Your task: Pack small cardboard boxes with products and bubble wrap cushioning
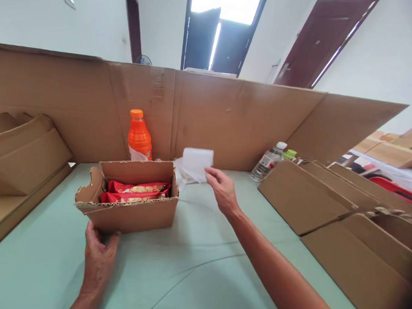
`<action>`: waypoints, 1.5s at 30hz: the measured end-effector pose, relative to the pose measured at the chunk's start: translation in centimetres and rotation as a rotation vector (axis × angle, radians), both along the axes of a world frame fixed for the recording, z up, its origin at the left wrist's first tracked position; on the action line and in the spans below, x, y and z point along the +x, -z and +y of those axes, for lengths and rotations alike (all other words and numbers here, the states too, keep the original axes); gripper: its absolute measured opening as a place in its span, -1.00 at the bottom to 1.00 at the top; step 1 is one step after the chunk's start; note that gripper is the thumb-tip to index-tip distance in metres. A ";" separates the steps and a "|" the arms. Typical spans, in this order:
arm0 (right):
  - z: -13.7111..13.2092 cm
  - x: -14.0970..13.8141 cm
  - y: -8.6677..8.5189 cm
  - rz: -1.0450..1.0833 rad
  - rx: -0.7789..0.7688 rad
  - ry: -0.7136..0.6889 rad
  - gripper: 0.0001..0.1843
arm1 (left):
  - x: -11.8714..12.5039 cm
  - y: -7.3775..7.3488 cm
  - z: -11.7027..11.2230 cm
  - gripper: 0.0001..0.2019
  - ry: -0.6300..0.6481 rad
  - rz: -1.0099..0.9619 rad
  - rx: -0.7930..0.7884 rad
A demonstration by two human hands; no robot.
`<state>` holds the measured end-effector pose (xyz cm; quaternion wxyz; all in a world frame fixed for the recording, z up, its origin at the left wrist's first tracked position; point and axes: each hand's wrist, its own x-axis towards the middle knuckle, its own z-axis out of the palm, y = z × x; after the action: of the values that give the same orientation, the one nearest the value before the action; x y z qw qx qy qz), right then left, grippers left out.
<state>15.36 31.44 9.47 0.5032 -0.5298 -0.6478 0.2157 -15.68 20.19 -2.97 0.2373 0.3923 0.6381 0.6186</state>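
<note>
A small open cardboard box point(133, 217) stands on the pale green tabletop, with red snack packets point(139, 188) lying inside it. My left hand point(99, 252) holds the box at its lower left corner, thumb at the front and fingers on the left side. To the right of the box, my right hand point(223, 190) pinches the edge of a flat white square piece point(198, 158), which looks like folded paper or tissue. Thin whitish, crumpled material point(182, 173) lies behind and beside that piece; its kind is unclear. Behind the box is an upright orange drink bottle point(139, 137).
A tall cardboard partition point(231, 117) runs along the back of the table point(205, 286). Cardboard boxes stand at the left point(25, 153) and right point(306, 195). A clear water bottle point(266, 163) leans near the right boxes, beside something with a green cap point(289, 154).
</note>
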 end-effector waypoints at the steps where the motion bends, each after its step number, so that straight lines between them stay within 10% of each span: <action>1: -2.1 0.9 0.7 0.082 -0.040 0.016 -0.54 | 0.0 0.0 0.0 -0.22 0.004 0.006 0.003; 5: -10.4 3.5 4.5 0.409 -0.452 -0.073 -0.45 | 0.0 -0.6 -0.1 -0.22 0.032 0.079 0.051; 8: -15.1 5.7 6.0 0.279 -0.618 -0.077 -0.40 | -0.2 -1.4 -0.7 -0.17 -0.028 0.138 0.052; 14: -17.7 7.5 4.1 -0.181 -0.404 -0.030 -0.58 | 1.1 -4.6 -4.6 -0.11 -0.169 0.241 0.117; 19: -13.2 1.6 3.7 -0.624 -0.132 -0.151 -0.06 | 5.2 -6.0 -9.8 -0.24 -0.112 0.362 0.160; 22: -12.1 -1.7 4.3 -0.810 -0.092 -0.189 -0.36 | 6.4 -5.2 -12.7 -0.44 -0.047 0.466 0.123; 26: -17.1 -2.5 5.3 -0.821 -0.008 -0.344 -0.82 | 6.1 -4.2 -15.9 -0.64 0.086 0.570 0.062; 32: -25.8 0.2 4.3 -0.470 -0.134 -0.582 -0.66 | 8.4 -4.8 -16.7 -0.67 0.517 0.685 0.195; 38: -19.9 -0.1 5.1 -0.377 -0.311 -0.646 -0.71 | 10.8 -4.1 -15.9 -0.80 0.807 0.805 -0.003; 42: -13.5 0.7 5.8 -0.238 -0.256 -0.327 -0.64 | 10.4 -3.2 -16.5 -0.78 0.795 0.841 -0.005; 45: -13.9 2.6 5.9 -0.270 -0.147 -0.215 -0.59 | 10.0 -2.8 -16.8 -0.71 0.791 0.835 0.017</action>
<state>17.93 17.53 3.56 0.3457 -0.5171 -0.7447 0.2420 -5.66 3.39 -0.14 0.1755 0.8141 0.4773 0.2804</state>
